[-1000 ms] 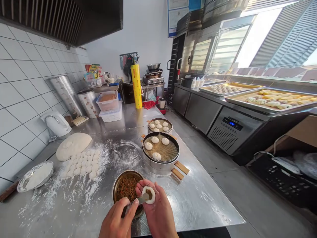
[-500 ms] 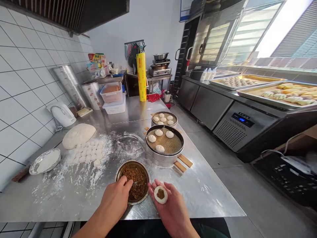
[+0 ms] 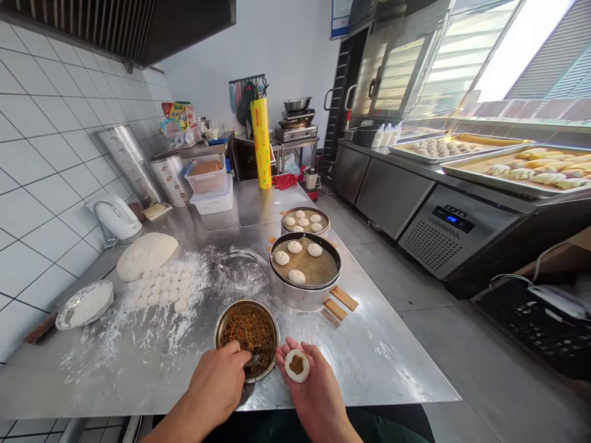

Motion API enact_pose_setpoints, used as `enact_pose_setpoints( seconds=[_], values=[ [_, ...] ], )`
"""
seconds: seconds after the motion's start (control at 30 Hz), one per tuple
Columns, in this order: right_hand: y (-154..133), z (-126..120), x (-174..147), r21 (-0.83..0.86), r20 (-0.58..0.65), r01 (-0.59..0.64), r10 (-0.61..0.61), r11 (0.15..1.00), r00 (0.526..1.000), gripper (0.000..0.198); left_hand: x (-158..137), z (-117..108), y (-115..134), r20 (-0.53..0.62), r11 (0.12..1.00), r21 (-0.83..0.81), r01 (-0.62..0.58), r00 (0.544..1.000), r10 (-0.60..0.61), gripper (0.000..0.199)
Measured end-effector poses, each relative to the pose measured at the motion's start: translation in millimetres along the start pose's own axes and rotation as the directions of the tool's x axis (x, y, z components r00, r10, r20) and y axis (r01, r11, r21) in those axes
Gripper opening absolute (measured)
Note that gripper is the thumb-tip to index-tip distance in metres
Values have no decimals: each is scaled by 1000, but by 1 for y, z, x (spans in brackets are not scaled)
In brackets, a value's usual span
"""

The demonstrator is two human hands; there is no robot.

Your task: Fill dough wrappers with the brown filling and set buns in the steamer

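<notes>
My left hand [image 3: 220,378] is closed round a spoon [image 3: 255,359], mostly hidden by my fingers, whose tip dips into the brown chopped filling [image 3: 247,329]. That filling sits in a round metal bowl [image 3: 278,337] near the table's front edge. Palm up beside the bowl, my right hand [image 3: 318,387] cups a round dough wrapper [image 3: 302,374] with a dab of filling at its centre. Past the bowl stands a steamer [image 3: 302,298] with several filled buns [image 3: 295,247] on its mesh liner.
Floured dough pieces [image 3: 166,286] lie at the left, near a large dough lump [image 3: 148,255] and a bowl of flour [image 3: 87,304]. A second steamer [image 3: 325,229] stands behind the first. Wooden steamer handles [image 3: 344,298] jut rightward. A yellow wrap roll [image 3: 261,144] stands farther back.
My left hand has shifted slightly toward me and to the right within the bowl, with the spoon. My right hand still holds the filled wrapper, nearly unmoved. The view has shifted slightly.
</notes>
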State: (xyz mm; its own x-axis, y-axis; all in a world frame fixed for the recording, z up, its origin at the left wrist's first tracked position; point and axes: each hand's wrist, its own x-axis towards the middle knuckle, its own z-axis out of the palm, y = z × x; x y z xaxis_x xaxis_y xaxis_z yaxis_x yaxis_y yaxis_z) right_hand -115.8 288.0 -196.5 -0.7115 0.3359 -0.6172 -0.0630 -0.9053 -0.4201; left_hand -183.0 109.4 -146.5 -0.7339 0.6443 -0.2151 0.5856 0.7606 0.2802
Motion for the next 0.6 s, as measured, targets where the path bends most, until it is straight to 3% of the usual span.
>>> enact_pose_setpoints(
  seconds=[0.13, 0.37, 0.47, 0.6],
  values=[
    [3, -10, -1, -2, 0, -2, 2, 1000, 1000, 23, -8, -2, -1, -4, 965, -235, 121, 992, -125, 41],
    [28, -18, -8, -89, 37, -29, 32, 996, 999, 28, -11, 3, 1, -26, 888, -438, 139, 986, -167, 40],
    [31, -10, -9, -77, 5, -12, 13, 997, 1000, 25, -14, 19, 5, -87, 876, -473, 100, 983, -160, 37],
    [24, -9, -11, -52, -17, -6, 5, 999, 1000, 24, -23, 66, 14, -265, 940, -339, -28, 962, -67, 43]
  ],
)
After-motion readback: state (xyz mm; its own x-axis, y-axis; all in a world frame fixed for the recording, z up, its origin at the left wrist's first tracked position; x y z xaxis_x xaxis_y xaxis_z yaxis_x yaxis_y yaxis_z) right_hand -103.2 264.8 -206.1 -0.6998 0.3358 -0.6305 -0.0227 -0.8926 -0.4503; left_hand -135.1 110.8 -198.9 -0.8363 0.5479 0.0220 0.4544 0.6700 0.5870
